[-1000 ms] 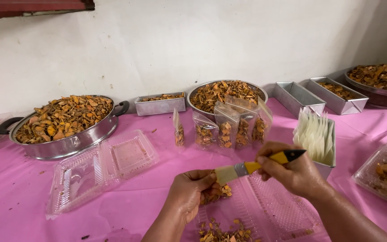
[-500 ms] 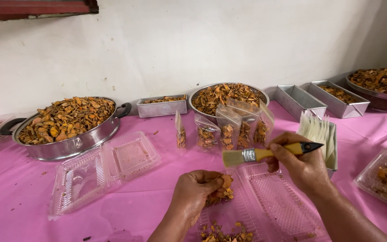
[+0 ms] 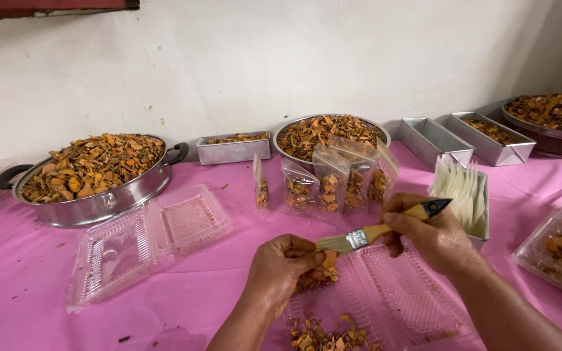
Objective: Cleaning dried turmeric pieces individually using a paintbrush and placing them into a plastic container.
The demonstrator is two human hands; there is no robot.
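— Brushing at those dried orange chips, is that it? What has each hand got?

— The right hand (image 3: pixel 434 237) is closed round the yellow handle of a small paintbrush (image 3: pixel 375 231), fingers wrapped tight, bristles aimed left. The left hand (image 3: pixel 285 268) is curled nearly shut over a clump of chips (image 3: pixel 317 276), pinching them just under the bristles.

— And where does all that sit?

— Right above an open clear plastic clamshell box (image 3: pixel 398 292) lying on the pink tablecloth (image 3: pixel 21 292). More chips (image 3: pixel 323 337) are heaped at its near edge.

— So what could go wrong?

— My guess: the chips look brittle, so a hard pinch may crumble them, and a brisk stroke could flick bits past the box onto the cloth. A few crumbs already lie there.

— Anything nearby at risk?

— The row of small filled bags (image 3: pixel 333 185) stands upright just beyond the hands; a wide sweep of the brush handle may tip them. The stack of pale empty bags (image 3: pixel 463 192) sits in a tin near the right wrist, and an elbow move could knock it.

— The other box?

— An empty clamshell (image 3: pixel 151 240) lies well to the left, beside the big pan of chips (image 3: pixel 92 169). It seems safe where it is.

— And the grip on the brush?

— Firm as far as I can see, though the handle's end sticks out past the thumb, so it could catch something.
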